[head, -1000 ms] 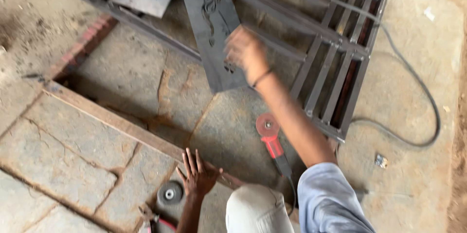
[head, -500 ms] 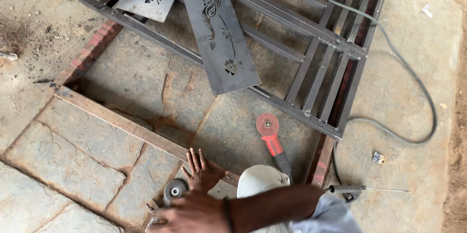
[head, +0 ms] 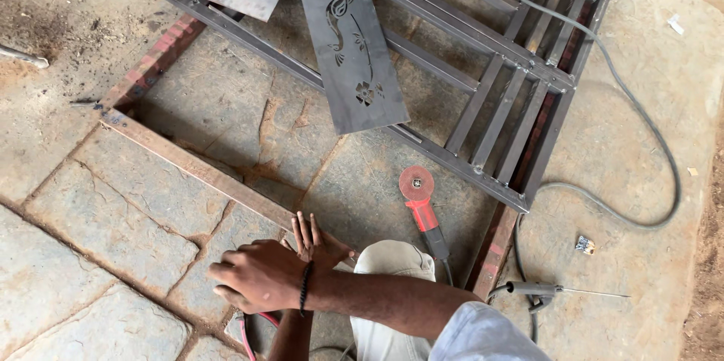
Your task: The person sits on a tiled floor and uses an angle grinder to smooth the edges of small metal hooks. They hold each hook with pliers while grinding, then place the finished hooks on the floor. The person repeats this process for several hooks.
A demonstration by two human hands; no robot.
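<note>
The person is crouching at the 6 o'clock edge of the floor. The left hand (head: 317, 244) is lying flat, fingers spread wide, on the rusty steel bar (head: 200, 170), which runs from 10 o'clock down toward the hands. The right hand (head: 260, 274) is reaching across it, curled loosely over something below; what it grips, if anything, cannot be told. Red-handled pliers (head: 249, 331) are showing just under that hand.

The bar looks stiff, heavy and rough; it would be best gripped around mid-length, away from the cut ends.

At 3 o'clock from the hands a red grinder (head: 420, 199) is lying. At 12 o'clock a cut-out steel panel (head: 348, 37) is leaning on a welded gate frame (head: 490, 97).
</note>
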